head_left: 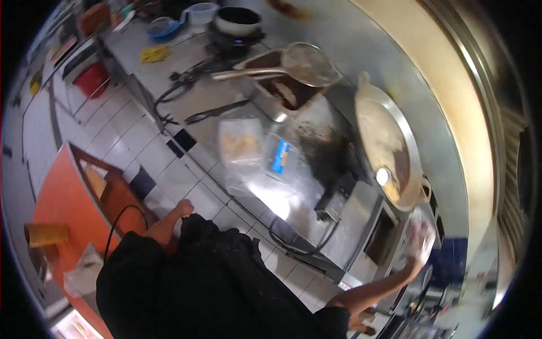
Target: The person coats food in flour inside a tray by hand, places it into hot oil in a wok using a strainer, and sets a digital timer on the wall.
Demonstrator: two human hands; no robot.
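My left hand [183,208] is beside my dark shirt, above the tiled floor, with its fingers curled closed and nothing visible in it. My right hand [420,236] is stretched out to the right, covered in clear plastic like a thin glove or bag. It is just below the near handle of a large wok [419,148], apart from it as far as I can see. Blur and shiny plastic hide its fingers. In the wok lie pale liquid or batter and a yellowish piece, with a bright round spot near them.
A skimmer [309,63] rests across a rectangular metal tray [265,93]. On the steel counter are a clear bag of pale food [241,141], a blue-labelled packet [280,156] and black tongs [217,112]. A pot [237,21] stands farther back. An orange cabinet [73,198] is at left.
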